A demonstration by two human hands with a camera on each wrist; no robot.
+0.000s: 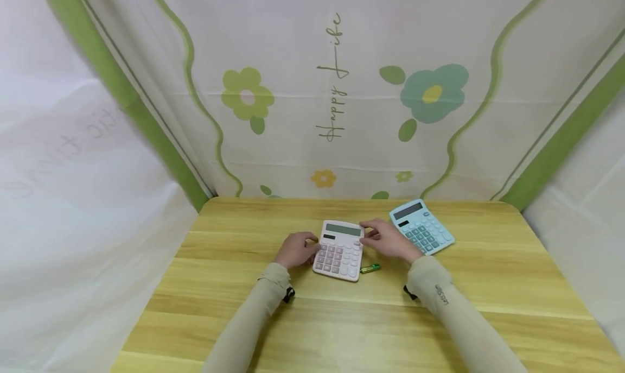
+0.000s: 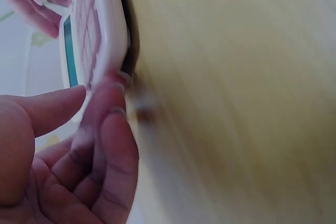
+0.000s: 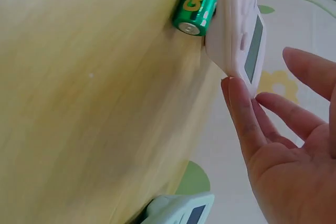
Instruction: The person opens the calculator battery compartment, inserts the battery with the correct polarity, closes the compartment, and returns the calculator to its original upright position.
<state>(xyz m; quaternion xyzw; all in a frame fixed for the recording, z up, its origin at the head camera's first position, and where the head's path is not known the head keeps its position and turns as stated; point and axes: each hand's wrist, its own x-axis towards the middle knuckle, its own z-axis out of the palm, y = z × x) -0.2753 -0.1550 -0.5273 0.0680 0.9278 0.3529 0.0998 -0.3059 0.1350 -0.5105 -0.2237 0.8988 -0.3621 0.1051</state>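
A pink calculator (image 1: 338, 252) lies face up with its display at the far end. My left hand (image 1: 296, 250) pinches its left edge; in the left wrist view the thumb is at the key side and curled fingers (image 2: 118, 129) are at the lower edge. At the upper right corner, my right hand (image 1: 388, 239) touches the calculator with nearly straight fingers (image 3: 244, 108), its thumb held apart in the right wrist view. A green GP battery (image 3: 197, 3) lies against the calculator's right side. Part of the calculator's underside is hidden.
A blue calculator (image 1: 423, 229) lies at an angle on the wooden table (image 1: 219, 308), close to my right hand and wrist. Behind the table hangs a white curtain (image 1: 293, 47) with flower prints, and more cloth hangs at both sides.
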